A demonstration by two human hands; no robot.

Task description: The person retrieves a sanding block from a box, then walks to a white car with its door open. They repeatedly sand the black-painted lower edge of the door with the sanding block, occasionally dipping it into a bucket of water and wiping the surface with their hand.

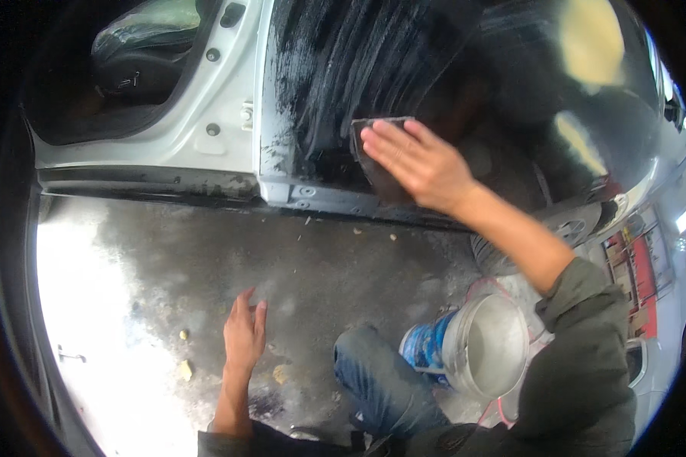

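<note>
My right hand (423,164) lies with its fingers stretched flat over a dark sheet of sandpaper (363,137), holding it against the black car body panel (434,84). Part of the sheet is hidden under the palm. Whitish streaks of wet residue run over the panel left of and above the hand, and two pale yellowish patches (591,42) show at its right. Away from the car, my left hand (244,333) hangs over the floor with thumb and fingers apart and nothing in it.
An open car doorway with a white frame (213,91) adjoins the panel on the left. The sill (160,183) runs below it. A white and blue bucket (456,346) stands beside my knee, near a wheel (495,255) and a pink hose (503,411). Small debris dots the concrete floor (282,244).
</note>
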